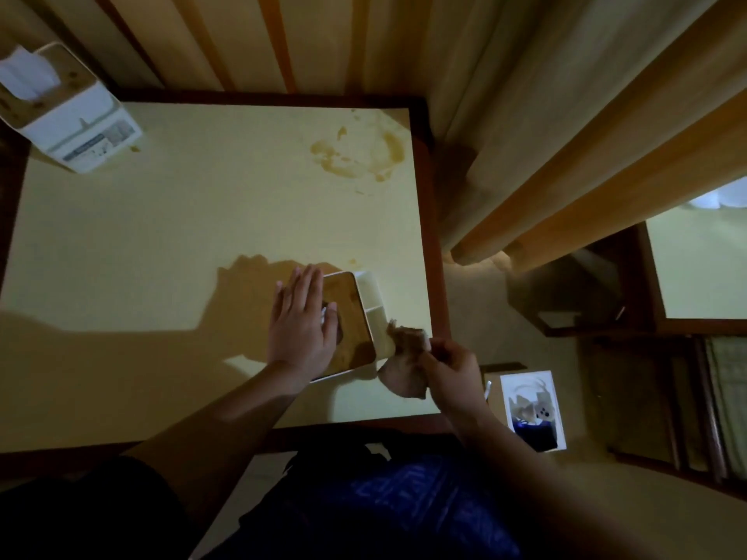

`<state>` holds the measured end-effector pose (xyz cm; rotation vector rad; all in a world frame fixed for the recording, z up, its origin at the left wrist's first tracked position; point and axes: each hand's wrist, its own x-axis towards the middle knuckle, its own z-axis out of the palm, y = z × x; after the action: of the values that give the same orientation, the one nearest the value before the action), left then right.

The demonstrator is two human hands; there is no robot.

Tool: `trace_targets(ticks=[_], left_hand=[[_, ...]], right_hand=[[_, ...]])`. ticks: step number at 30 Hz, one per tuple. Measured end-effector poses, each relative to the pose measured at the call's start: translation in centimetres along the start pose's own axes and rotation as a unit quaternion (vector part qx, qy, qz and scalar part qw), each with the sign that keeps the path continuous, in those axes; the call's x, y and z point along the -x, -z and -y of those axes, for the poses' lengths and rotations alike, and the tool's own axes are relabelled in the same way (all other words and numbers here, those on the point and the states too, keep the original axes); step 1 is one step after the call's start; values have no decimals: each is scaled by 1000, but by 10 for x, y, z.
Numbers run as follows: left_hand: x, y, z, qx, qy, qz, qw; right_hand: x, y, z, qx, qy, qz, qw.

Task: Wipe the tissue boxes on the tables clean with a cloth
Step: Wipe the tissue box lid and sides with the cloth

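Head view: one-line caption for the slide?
Left hand steadies a tissue box on the stained table while the right hand holds a brown cloth beside it.

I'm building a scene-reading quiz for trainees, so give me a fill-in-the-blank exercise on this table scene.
1. The left hand lies flat on top of the near ____, whose lid is wood-coloured.
2. The right hand grips a crumpled brown ____ beside that box.
3. A second tissue box stands at the table's far ____ corner.
4. A brown stain marks the table near its far ____ corner.

Missing words: tissue box; cloth; left; right
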<state>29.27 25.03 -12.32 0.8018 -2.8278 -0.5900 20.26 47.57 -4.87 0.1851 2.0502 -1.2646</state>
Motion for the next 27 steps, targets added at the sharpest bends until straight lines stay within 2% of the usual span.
trace_targets(ticks=[7,12,14,19,24,27], left_hand=[[-1,9,12,-58,27,19,998],[3,5,-10,-84,42,56,994],[5,3,-10,-103,39,62,992],[10,6,-2,-107,4,49,993],[9,8,-2,-118,-2,34,992],[7,6,-3,-125,-10,26,992]], right_hand=[[-10,16,13,-32,5,3,999],[-32,22,24,106,98,-59,988],[-38,17,33,131,129,-46,982],[-58,-14,36,202,179,39,962],[-68,-35,19,110,166,110,974],[-83,-38,-2,7,120,162,979]])
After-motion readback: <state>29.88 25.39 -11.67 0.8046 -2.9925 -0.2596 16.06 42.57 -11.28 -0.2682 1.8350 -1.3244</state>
